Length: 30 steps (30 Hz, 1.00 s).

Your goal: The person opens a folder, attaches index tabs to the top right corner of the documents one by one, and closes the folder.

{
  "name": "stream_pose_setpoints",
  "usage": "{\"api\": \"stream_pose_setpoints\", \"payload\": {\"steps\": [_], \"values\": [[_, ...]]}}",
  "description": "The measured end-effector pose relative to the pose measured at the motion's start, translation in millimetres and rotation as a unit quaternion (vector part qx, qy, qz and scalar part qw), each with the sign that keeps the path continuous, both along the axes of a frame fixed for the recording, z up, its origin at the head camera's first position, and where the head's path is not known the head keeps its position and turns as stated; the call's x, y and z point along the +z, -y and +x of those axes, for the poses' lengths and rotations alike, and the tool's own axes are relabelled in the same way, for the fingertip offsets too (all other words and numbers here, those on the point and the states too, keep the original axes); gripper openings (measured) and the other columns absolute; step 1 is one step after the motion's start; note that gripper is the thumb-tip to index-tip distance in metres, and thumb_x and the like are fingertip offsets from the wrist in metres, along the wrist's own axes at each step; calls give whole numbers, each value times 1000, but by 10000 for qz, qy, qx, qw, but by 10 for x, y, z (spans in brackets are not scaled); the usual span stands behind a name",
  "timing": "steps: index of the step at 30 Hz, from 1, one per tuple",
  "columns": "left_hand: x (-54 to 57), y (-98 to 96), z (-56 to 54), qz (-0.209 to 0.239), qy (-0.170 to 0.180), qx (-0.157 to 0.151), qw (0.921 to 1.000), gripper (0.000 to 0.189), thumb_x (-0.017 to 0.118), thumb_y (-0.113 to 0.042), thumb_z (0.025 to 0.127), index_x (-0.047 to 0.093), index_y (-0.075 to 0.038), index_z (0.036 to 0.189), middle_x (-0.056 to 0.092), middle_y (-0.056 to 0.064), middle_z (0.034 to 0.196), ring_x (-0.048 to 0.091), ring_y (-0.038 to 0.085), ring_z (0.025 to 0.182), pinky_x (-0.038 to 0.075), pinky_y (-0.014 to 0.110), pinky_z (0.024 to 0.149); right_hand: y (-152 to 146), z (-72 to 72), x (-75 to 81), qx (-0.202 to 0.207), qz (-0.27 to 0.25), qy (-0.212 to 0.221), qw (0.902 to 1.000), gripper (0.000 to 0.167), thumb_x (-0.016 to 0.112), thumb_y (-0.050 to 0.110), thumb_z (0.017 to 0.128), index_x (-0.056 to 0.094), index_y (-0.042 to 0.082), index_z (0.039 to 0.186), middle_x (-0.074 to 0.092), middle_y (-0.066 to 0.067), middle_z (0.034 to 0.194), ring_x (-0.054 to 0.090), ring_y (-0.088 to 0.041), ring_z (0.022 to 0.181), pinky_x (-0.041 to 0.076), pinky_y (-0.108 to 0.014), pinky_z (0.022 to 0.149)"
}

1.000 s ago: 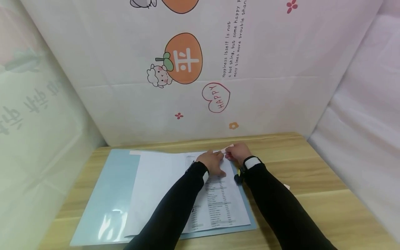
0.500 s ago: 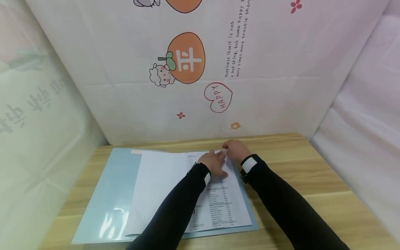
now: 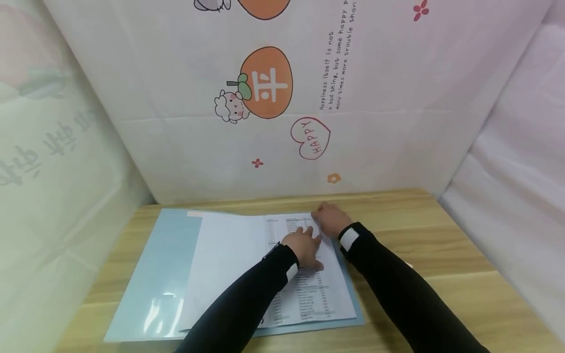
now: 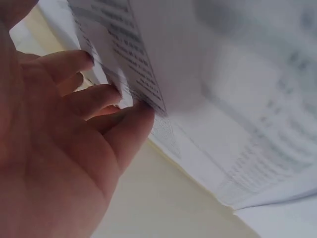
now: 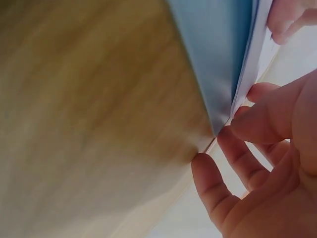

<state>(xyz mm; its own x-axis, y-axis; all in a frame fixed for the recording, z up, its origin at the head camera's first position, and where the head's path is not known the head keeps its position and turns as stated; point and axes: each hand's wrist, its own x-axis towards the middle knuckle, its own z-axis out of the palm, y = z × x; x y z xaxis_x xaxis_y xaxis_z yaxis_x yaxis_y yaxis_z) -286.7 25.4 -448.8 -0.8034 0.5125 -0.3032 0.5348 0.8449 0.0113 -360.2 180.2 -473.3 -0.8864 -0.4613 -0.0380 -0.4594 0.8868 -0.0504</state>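
Printed paper sheets lie open over a light blue folder. My left hand rests on the printed page with its fingers spread; in the left wrist view its fingertips touch the print. At the page's far right corner is my right hand. In the right wrist view its thumb and forefinger pinch the corner of the sheets, just beside the folder's corner, while another fingertip touches the tabletop. A pale pink strip shows at the sheets' top left edge.
The folder lies on a wood-grain table, near its back edge. A printed white cloth hangs behind, with more cloth on both sides. A small pale scrap peeks out from behind the right sleeve.
The pinkish strip that showed at the far right corner a second ago is out of sight. My left hand has slid nearer down the page. My right hand went to the top edge, then back slightly.
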Motion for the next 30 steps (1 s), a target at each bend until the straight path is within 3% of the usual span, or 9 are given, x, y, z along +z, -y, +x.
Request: {"api": "stream_pose_setpoints", "payload": {"steps": [5,8,14,21,28,30], "values": [[43,5,63,86,-14,30,10000,81,66,-63,86,41,-26,154,31,6,160,31,33,143,37,40,108,8,50,-40,-58,106,-21,9999,44,62,7,96,57,4,140,53,-18,129,52,-35,114,47,-49,93],[71,13,80,156,73,117,9998,81,67,-62,87,41,-26,154,30,6,160,31,33,143,36,40,108,-31,38,-94,-43,331,-156,9993,41,63,9,96,58,1,136,53,-18,130,54,-35,115,50,-50,89],[94,18,99,265,150,226,9993,80,68,-60,87,41,-26,154,30,5,160,30,31,144,35,41,109,-118,26,-151,-434,539,-361,9969,30,57,8,99,63,-1,127,56,-18,128,58,-34,110,54,-50,82],[74,21,112,292,136,300,9990,80,68,-61,86,41,-28,154,30,5,160,29,31,144,37,41,108,0,128,-103,-327,597,-188,9975,48,66,20,96,56,11,143,58,-23,120,59,-35,94,53,-53,76],[55,20,116,278,216,308,9989,81,67,-62,86,39,-28,155,27,4,161,27,31,145,35,42,109,32,275,0,-872,987,-87,9913,44,56,18,102,52,5,144,50,-29,134,48,-47,119,43,-64,92],[56,16,116,272,220,310,9989,81,67,-62,87,39,-28,155,27,3,161,27,31,145,35,42,109,30,330,50,-854,998,-61,9913,42,53,15,103,52,1,143,49,-30,134,45,-48,121,42,-65,92]]}}
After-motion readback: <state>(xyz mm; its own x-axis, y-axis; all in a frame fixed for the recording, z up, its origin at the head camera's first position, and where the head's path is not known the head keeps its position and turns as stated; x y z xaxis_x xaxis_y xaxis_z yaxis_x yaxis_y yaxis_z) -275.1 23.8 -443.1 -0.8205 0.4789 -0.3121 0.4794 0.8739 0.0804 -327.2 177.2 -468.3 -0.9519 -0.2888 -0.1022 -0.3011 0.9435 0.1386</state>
